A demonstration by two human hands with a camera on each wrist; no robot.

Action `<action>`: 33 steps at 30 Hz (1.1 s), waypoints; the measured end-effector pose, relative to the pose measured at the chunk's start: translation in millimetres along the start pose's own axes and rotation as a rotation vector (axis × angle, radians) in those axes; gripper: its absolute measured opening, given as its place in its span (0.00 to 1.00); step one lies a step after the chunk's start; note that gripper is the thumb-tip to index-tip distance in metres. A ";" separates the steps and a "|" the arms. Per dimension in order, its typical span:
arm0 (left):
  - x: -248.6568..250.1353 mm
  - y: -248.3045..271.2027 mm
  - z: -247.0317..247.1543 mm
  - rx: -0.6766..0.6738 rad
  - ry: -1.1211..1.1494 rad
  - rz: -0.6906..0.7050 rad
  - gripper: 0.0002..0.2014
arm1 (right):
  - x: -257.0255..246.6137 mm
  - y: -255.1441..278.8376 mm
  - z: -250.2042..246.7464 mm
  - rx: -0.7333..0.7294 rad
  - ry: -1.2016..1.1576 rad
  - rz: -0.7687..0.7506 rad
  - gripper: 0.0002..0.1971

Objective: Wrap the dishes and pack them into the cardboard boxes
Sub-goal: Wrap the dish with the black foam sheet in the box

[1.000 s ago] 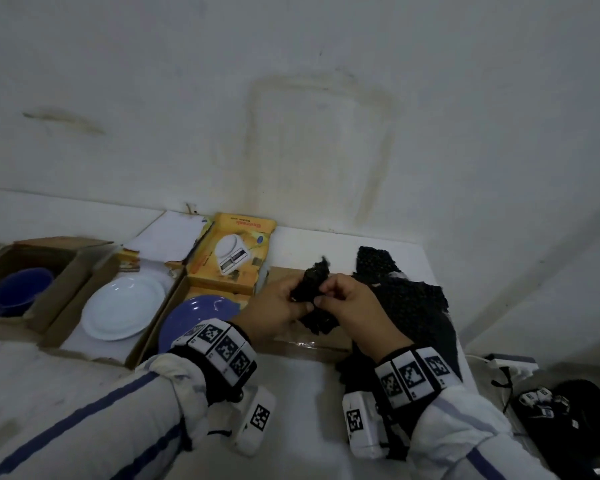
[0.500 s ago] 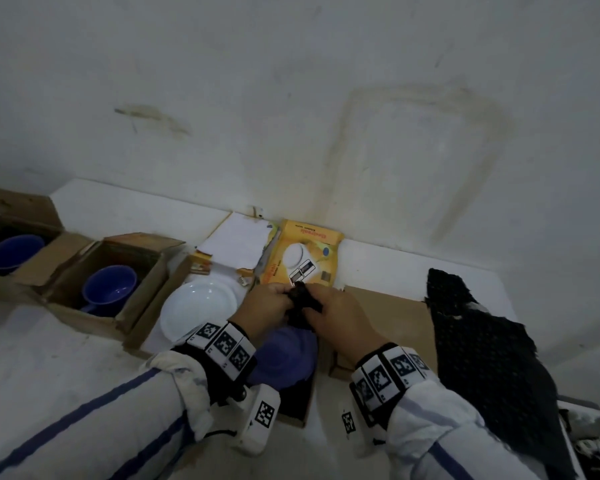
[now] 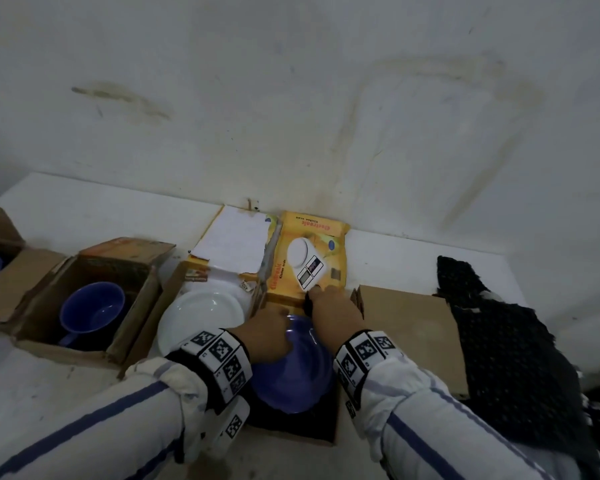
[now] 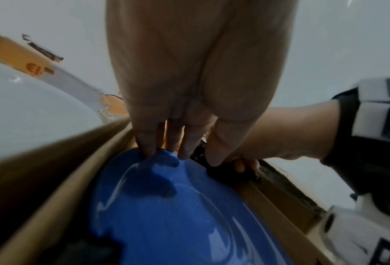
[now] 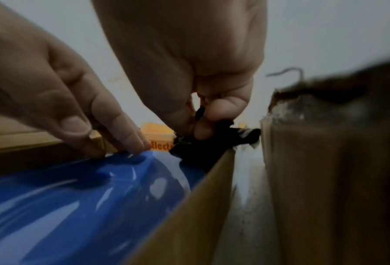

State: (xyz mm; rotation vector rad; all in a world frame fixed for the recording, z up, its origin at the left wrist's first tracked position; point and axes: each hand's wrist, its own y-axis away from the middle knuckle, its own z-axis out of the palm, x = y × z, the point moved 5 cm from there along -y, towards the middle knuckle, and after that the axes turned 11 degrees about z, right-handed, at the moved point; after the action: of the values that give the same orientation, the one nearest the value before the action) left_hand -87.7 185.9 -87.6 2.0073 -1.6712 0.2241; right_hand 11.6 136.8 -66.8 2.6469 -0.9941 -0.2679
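A blue plate (image 3: 291, 372) lies in an open cardboard box (image 3: 331, 434) with dark lining under it. My left hand (image 3: 278, 323) reaches over the plate, and its straight fingertips (image 4: 147, 152) touch the plate's far rim (image 4: 164, 157). My right hand (image 3: 321, 297) pinches a small wad of black mesh cloth (image 5: 201, 152) between thumb and fingers, at the box's far right corner beside the plate (image 5: 76, 197). Part of the cloth is hidden by the right hand's fingers.
A white plate (image 3: 201, 320) lies in the box to the left, and a blue mug (image 3: 90, 313) sits in a box further left. A yellow kitchen-scale box (image 3: 309, 258) stands behind. On the right are flat cardboard (image 3: 409, 334) and a black mesh cloth pile (image 3: 499, 341).
Both hands carried the black cloth wad left from the cloth pile and down to the blue plate's box. The left hand let go of it and now touches the plate rim.
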 end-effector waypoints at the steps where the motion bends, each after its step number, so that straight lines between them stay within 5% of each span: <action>1: 1.2 -0.4 -0.8 -0.010 -0.023 0.014 0.14 | -1.0 -1.2 3.9 -0.005 0.023 0.001 0.14; 17: 11.8 3.5 -11.0 0.001 -0.052 0.041 0.17 | -17.3 9.8 10.2 -0.218 0.300 -0.094 0.15; 20: 11.1 3.7 -9.2 -0.005 -0.047 0.003 0.19 | -11.3 11.7 9.0 -0.266 0.143 -0.067 0.14; 23: 11.1 1.3 -5.7 -0.028 -0.060 -0.059 0.19 | 9.8 14.3 -9.4 -0.197 -0.147 0.034 0.15; 27: 36.2 -14.5 -18.6 0.169 0.000 -0.072 0.16 | 50.5 26.2 -36.9 0.010 -0.429 0.101 0.16; 30: 79.6 -33.0 -29.7 0.285 0.103 0.016 0.14 | 90.2 41.6 -50.4 0.140 -0.524 0.116 0.14; 33: 126.5 -56.0 -22.8 0.238 0.234 0.100 0.16 | 142.2 59.3 -56.1 0.201 -0.559 0.190 0.13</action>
State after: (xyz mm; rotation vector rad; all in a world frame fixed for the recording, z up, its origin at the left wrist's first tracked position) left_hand -1.1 93.0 -28.2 1.9750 -1.6581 0.6955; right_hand 96.6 11.6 -3.6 2.6790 -1.4972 -0.9437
